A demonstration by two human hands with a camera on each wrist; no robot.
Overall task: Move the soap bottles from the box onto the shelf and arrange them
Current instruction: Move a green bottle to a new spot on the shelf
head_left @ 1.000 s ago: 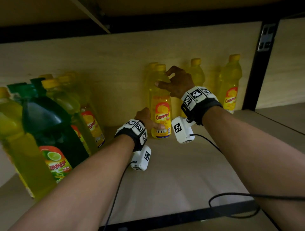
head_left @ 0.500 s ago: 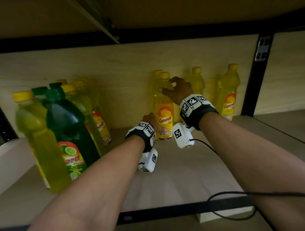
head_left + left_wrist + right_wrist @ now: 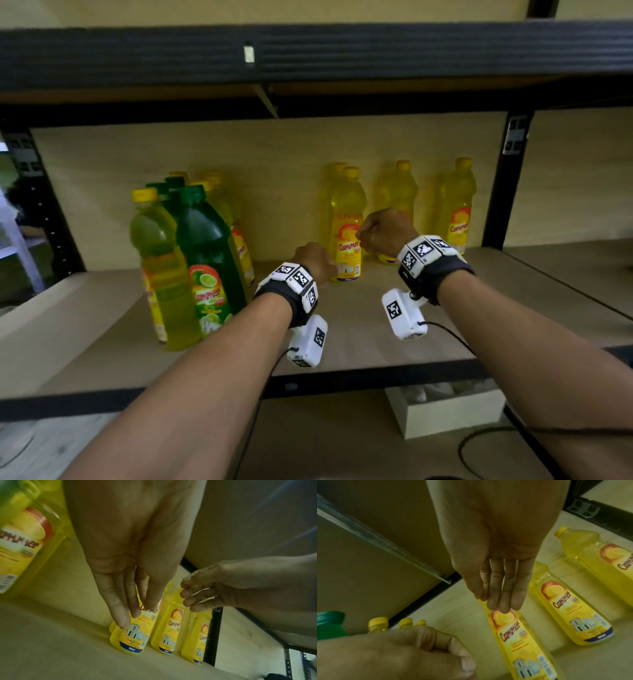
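Item 1: shelf (image 3: 342,346), pale wood board on a black frame, seen from the front in the head view.

Item 2: front yellow bottle (image 3: 346,236), labelled "Cammer", yellow cap, upright at the back of the shelf near the 12 o'clock position of the board; a second yellow bottle (image 3: 334,178) stands directly behind it.

Item 3: two further yellow bottles, one (image 3: 399,192) at about 1 o'clock and one (image 3: 457,205) at about 2 o'clock, upright, apart from each other.

Item 4: mixed group at 9 to 10 o'clock: green bottle (image 3: 205,260) with lime label, a yellow-green bottle (image 3: 161,260) just beside it, more bottles packed behind.

Item 5: left hand (image 3: 317,260), low beside the base of the front yellow bottle. Wrist view: fingers (image 3: 120,601) straight and held together, pointing at the lower label; contact cannot be told.

Item 6: right hand (image 3: 387,231), level with the label of the front yellow bottle, on its 3 o'clock side. Wrist view: fingers (image 3: 503,588) straight, close together, holding nothing.

Item 7: white box (image 3: 448,414), below the shelf edge at 5 o'clock.
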